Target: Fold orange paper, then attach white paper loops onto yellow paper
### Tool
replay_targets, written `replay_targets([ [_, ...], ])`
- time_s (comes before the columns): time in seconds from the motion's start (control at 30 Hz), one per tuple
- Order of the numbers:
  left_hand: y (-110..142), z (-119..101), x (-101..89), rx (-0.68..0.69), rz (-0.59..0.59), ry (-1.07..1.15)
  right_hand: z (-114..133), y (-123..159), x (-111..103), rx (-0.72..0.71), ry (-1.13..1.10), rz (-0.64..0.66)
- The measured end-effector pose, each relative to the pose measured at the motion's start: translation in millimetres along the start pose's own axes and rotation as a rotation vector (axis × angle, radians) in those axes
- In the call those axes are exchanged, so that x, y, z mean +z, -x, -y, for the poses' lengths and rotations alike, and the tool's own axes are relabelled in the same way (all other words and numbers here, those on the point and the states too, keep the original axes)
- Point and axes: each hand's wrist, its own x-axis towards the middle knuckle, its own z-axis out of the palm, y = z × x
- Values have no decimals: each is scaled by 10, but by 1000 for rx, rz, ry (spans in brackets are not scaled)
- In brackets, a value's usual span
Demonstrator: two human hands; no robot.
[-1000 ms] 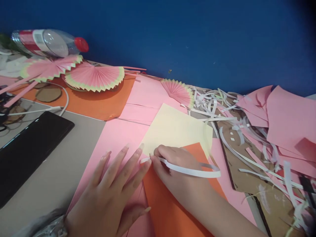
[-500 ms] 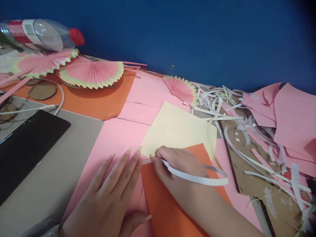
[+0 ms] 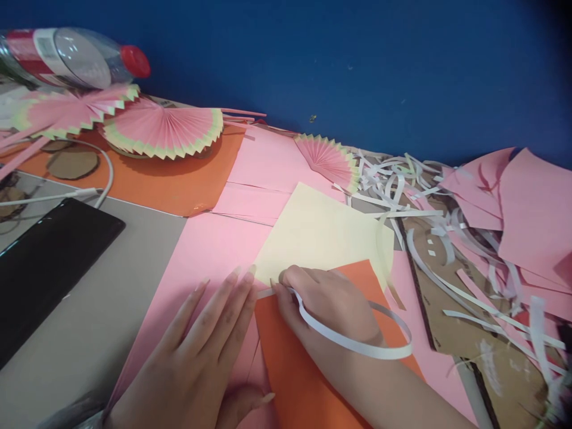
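Observation:
Flat on a pink sheet (image 3: 203,250), my left hand (image 3: 196,345) has its fingers stretched out, fingertips by the left corner of an orange paper piece (image 3: 286,351). My right hand (image 3: 330,310) lies over that piece, thumb and forefinger pinched on a narrow white strip (image 3: 357,347) that looks like tape backing. The strip's free part loops out to the right over my wrist. A short white stretch shows along the orange paper's top edge between my hands. Above it lies a pale yellow sheet (image 3: 317,229), partly under the orange paper.
Pleated pink paper fans (image 3: 165,131) and a clear bottle (image 3: 84,56) lie at the back left, near a black phone (image 3: 62,256) and a white cable (image 3: 109,161). White strip scraps (image 3: 393,185), cardboard (image 3: 447,304) and pink cut paper (image 3: 536,208) crowd the right. A blue wall (image 3: 313,59) rises behind.
The white strip's loop has dropped lower over my right wrist. My right hand has shifted very slightly left; my left hand stays in place.

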Motion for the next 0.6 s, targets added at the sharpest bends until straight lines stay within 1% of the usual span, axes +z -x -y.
replay_targets([
  [0.6,-20,-10,2,-7,11,10,14,-9,-8,20,-3,42],
])
